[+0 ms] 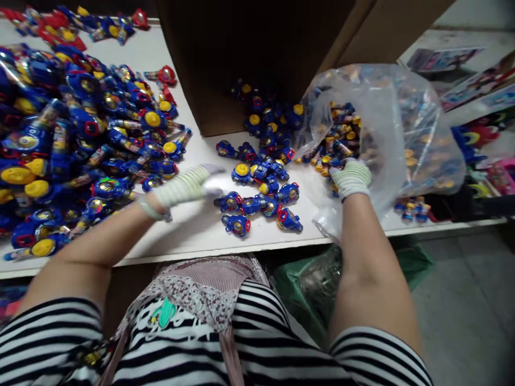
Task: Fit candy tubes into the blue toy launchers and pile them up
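Note:
My left hand (189,185), in a pale striped glove, is blurred by motion above the white table. Its fingers point right and stand apart, with nothing visible between them. To its right lie several blue toys (251,205) with red and yellow parts. My right hand (353,178), gloved too, reaches into the mouth of a clear plastic bag (386,134). Small yellow-capped tubes (341,142) with printed labels fill the bag's opening. The fingertips dip among these tubes, so what they hold, if anything, is hidden.
A large pile of blue toys (80,134) with tubes attached covers the left of the table (193,236). An open cardboard box (225,120) stands at the back, with more blue toys at its mouth. A green bag (293,284) hangs below the table's front edge.

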`<state>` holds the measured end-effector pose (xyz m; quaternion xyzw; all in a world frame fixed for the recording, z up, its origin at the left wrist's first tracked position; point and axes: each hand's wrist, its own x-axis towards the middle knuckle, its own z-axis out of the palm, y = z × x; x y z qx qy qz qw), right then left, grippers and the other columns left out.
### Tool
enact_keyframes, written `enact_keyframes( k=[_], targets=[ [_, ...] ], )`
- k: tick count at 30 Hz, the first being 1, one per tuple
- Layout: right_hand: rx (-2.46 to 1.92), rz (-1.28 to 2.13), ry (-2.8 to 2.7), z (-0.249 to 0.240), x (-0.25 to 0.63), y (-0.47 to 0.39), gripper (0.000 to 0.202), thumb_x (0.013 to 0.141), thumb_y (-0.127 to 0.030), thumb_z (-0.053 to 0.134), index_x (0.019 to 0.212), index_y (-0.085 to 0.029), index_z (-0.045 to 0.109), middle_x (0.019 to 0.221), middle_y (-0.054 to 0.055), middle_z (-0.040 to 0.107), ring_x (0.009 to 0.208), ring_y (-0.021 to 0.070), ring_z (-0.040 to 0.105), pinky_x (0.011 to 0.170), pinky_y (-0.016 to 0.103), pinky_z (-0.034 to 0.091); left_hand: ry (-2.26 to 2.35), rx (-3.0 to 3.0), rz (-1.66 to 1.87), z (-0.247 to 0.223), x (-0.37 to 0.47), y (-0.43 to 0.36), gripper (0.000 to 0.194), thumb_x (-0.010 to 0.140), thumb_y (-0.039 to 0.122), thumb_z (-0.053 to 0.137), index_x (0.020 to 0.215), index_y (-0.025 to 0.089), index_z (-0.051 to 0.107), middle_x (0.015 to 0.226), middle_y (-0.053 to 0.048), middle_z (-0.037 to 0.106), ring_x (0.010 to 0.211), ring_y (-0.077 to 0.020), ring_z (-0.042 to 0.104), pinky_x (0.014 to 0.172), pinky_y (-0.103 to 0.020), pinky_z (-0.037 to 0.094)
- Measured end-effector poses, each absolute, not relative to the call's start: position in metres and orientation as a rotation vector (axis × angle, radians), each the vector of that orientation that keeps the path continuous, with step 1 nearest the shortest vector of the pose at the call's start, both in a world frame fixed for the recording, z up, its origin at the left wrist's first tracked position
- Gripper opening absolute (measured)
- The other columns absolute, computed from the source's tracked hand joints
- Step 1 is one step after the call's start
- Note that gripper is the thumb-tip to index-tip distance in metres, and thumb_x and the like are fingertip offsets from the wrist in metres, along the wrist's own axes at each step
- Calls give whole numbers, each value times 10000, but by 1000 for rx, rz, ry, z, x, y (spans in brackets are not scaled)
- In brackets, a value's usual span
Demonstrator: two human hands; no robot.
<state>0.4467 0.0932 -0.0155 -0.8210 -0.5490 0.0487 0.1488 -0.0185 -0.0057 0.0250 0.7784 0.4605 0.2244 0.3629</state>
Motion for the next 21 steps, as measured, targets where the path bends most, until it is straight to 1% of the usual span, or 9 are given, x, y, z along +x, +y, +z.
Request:
enact_keyframes(
  k=[2,4,6,7,9,12,15,17,21],
  targets=[
    [-2261,186,-1533,-7,431,78,322,777,-401,750,956,-160,635,1088,215,666,1046,285,684,803,421,527,1059,2056,467,-2,6,-2,592,664,255,862,1220,186,671,1211,-127,667,1109,-295,624,1019,-419,493],
    [-2051,430,-1473,1,407,48,338,813,-324,719,1077,-159,590,1044,187,684,914,223,694,751,379,538,1000,2041,373,-21,20,1,575,604,189,851,1155,180,690,1085,-111,684,969,-275,649,916,-392,522],
    [-1711,868,-1475,6,376,8,392,810,-375,724,1118,-193,565,1009,113,693,815,206,688,697,373,564,1080,1869,438,-26,21,1,494,617,217,849,1075,168,673,929,-69,674,808,-223,637,785,-343,534],
    [-1593,995,-1505,8,358,-13,378,791,-416,742,1058,-200,586,989,89,691,830,215,688,715,380,574,1121,1725,536,-24,18,0,458,639,257,853,1037,162,647,877,-52,660,751,-199,624,736,-322,533],
    [-1466,1104,-1585,10,319,-47,371,771,-441,761,1013,-208,602,1000,70,689,885,228,685,780,397,575,1099,1375,758,-15,14,-5,409,701,355,838,957,154,590,828,-37,633,702,-170,613,701,-311,546],
    [-1364,1108,-1605,9,266,-68,408,811,-471,713,1106,-217,590,1111,83,684,981,236,675,883,419,553,911,952,1043,2,22,-19,359,787,415,767,934,166,555,863,-25,605,739,-142,624,728,-287,574],
    [-1326,985,-1751,7,237,-63,399,894,-472,614,1189,-204,602,1200,119,674,1085,257,649,976,438,510,893,812,1234,8,36,-31,371,832,432,724,1076,198,574,954,-19,606,784,-117,618,681,-210,560],
    [-1360,895,-1902,8,233,-57,381,951,-465,541,1201,-190,623,1186,131,690,1083,268,650,985,432,498,932,852,1239,7,39,-34,388,856,462,701,1107,190,588,962,-29,610,767,-117,610,626,-197,546],
    [-1543,736,-2249,14,242,-51,386,1001,-419,482,1251,-165,629,1173,147,715,1025,278,677,935,392,496,998,1053,1191,4,32,-33,352,893,472,671,1041,160,607,920,-37,610,710,-112,581,592,-207,527]
  ],
)
